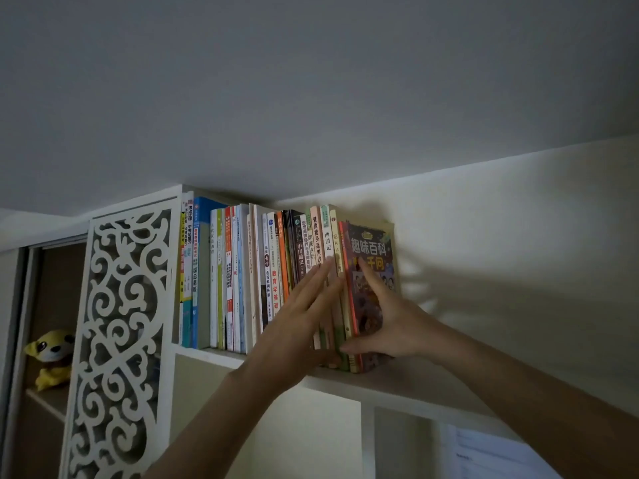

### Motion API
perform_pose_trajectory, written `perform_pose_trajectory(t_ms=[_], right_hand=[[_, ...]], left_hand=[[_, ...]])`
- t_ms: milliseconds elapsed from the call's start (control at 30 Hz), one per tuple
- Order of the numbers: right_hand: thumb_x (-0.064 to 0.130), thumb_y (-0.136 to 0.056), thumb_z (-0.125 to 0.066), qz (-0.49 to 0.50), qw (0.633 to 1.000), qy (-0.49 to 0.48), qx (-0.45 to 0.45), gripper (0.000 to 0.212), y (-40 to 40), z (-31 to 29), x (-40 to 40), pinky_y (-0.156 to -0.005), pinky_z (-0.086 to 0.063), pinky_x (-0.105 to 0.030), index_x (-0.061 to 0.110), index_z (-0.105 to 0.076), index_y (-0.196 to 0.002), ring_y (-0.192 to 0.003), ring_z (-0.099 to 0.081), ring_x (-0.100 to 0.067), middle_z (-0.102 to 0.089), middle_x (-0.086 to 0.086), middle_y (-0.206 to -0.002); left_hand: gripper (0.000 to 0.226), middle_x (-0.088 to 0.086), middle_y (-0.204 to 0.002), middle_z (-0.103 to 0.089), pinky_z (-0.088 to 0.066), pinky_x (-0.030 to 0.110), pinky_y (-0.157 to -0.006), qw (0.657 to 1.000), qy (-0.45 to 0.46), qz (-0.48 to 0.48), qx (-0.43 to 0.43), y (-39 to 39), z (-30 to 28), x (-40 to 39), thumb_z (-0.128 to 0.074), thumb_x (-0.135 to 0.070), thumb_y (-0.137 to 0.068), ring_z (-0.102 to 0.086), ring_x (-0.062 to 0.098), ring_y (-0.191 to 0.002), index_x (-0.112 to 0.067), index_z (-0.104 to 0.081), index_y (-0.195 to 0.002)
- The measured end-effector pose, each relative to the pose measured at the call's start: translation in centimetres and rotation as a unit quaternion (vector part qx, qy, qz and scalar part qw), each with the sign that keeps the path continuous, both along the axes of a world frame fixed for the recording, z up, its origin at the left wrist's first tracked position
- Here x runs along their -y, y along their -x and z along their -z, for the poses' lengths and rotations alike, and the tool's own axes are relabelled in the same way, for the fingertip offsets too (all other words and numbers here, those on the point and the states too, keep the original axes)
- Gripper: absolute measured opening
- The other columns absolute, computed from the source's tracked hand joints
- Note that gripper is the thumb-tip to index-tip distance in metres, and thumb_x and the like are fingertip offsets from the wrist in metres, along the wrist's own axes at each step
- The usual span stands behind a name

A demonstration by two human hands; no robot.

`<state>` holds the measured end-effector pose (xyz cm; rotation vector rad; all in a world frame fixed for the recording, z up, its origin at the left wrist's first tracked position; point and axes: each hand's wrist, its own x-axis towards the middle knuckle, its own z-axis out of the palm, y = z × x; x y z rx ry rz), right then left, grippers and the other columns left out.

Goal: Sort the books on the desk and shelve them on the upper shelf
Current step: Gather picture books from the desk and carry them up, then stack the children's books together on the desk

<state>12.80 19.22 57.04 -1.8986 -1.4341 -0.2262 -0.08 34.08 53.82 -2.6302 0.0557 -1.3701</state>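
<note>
left hand (304, 316) flat with straight fingers against upright book spines (242, 271), right hand (387, 319) spread wide on glossy illustrated book cover (371, 257), smooth white upper shelf (397, 382)

Books (262, 271) upright in row on upper shelf (415, 385) (rightmost cover-out, dark illustrated).
</note>
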Motion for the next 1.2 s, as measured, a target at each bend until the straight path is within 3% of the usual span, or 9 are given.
perform_pose_trajectory(t_ms=[200, 400, 500, 633, 733, 800, 933, 1100, 1200], right_hand=[[0.028, -0.067, -0.088, -0.016, 0.999, 0.011, -0.027, 0.133, 0.3, 0.2, 0.0, -0.118, -0.027, -0.036, 0.041, 0.015, -0.150, -0.146, -0.023, -0.014, -0.011, 0.009, -0.161], [0.029, -0.078, -0.079, -0.003, 1.000, -0.020, -0.003, 0.106, 2.2, 2.2, 1.7, -0.114, -0.033, -0.033, 0.032, -0.007, -0.155, -0.139, -0.034, -0.012, -0.029, 0.006, -0.156], [0.032, -0.086, -0.071, 0.042, 0.993, -0.017, 0.106, 0.071, 3.5, 3.3, 3.8, -0.107, -0.043, -0.035, 0.023, -0.037, -0.147, -0.126, -0.050, -0.014, -0.049, 0.000, -0.143], [0.027, -0.089, -0.060, 0.103, 0.956, -0.081, 0.262, 0.041, 6.2, 6.0, 8.6, -0.096, -0.047, -0.037, 0.011, -0.061, -0.126, -0.112, -0.059, -0.026, -0.062, -0.011, -0.125], [0.015, -0.090, -0.052, 0.077, 0.921, -0.060, 0.377, 0.027, 8.2, 12.5, 14.3, -0.092, -0.047, -0.039, 0.009, -0.069, -0.109, -0.104, -0.062, -0.027, -0.066, -0.010, -0.112], [0.015, -0.089, -0.053, 0.060, 0.914, 0.021, 0.401, 0.022, 8.0, 19.2, 18.9, -0.089, -0.048, -0.041, 0.012, -0.072, -0.101, -0.099, -0.063, -0.027, -0.068, -0.008, -0.107], [0.021, -0.088, -0.057, 0.160, 0.944, 0.247, 0.148, 0.022, 5.3, 33.2, 29.6, -0.084, -0.049, -0.040, 0.020, -0.069, -0.106, -0.100, -0.060, -0.026, -0.062, -0.003, -0.115], [0.032, -0.096, -0.054, 0.270, 0.868, 0.393, -0.141, 0.039, 5.0, 46.9, 40.1, -0.099, -0.043, -0.035, 0.023, -0.051, -0.133, -0.121, -0.049, -0.024, -0.045, -0.003, -0.139], [0.034, -0.098, -0.051, 0.304, 0.834, 0.388, -0.247, 0.046, 4.7, 52.5, 42.8, -0.099, -0.042, -0.032, 0.016, -0.045, -0.140, -0.123, -0.049, -0.023, -0.049, -0.008, -0.139]], left_hand=[[0.113, -0.016, -0.158, 0.017, -0.017, 0.042, -0.114, 1.000, 0.015, -0.006, -0.017, -0.6, 0.0, -0.6, -0.079, -0.032, -0.073, 0.015, 0.005, -0.146, -0.033, 0.003, -0.151], [0.087, 0.004, -0.158, -0.024, -0.036, 0.047, -0.107, 0.999, 0.005, -0.004, 0.031, 0.3, 1.5, 0.6, -0.078, -0.026, -0.075, -0.023, 0.026, -0.144, -0.018, -0.032, -0.149], [0.045, 0.010, -0.130, -0.057, -0.051, 0.046, -0.094, 0.995, -0.017, 0.037, 0.093, 1.4, 3.8, 1.6, -0.070, -0.021, -0.082, -0.051, 0.029, -0.120, -0.010, -0.059, -0.124], [0.015, 0.005, -0.096, -0.065, -0.048, 0.030, -0.073, 0.989, 0.032, 0.083, 0.115, 4.2, 9.0, 5.8, -0.062, -0.013, -0.089, -0.059, 0.020, -0.087, -0.011, -0.067, -0.103], [0.014, -0.003, -0.087, -0.065, -0.047, 0.023, -0.066, 0.985, 0.100, 0.137, 0.032, 5.5, 15.5, 11.0, -0.058, -0.016, -0.091, -0.057, 0.011, -0.071, -0.013, -0.067, -0.101], [0.013, -0.005, -0.086, -0.065, -0.052, 0.031, -0.065, 0.977, 0.130, 0.156, -0.061, 5.0, 21.0, 14.3, -0.057, -0.020, -0.090, -0.059, 0.011, -0.068, -0.017, -0.066, -0.099], [0.017, -0.004, -0.090, -0.063, -0.055, 0.038, -0.073, 0.928, 0.261, 0.126, -0.235, 2.6, 33.8, 20.5, -0.061, -0.024, -0.084, -0.059, 0.014, -0.074, -0.020, -0.065, -0.100], [0.032, 0.005, -0.100, -0.068, -0.043, 0.013, -0.076, 0.786, 0.462, 0.081, -0.402, 2.6, 45.9, 29.8, -0.063, -0.030, -0.083, -0.064, 0.019, -0.092, -0.007, -0.069, -0.105], [0.023, 0.005, -0.102, -0.063, -0.045, 0.026, -0.079, 0.738, 0.493, 0.056, -0.456, 1.8, 51.3, 34.0, -0.061, -0.025, -0.091, -0.059, 0.021, -0.093, -0.011, -0.064, -0.108]])
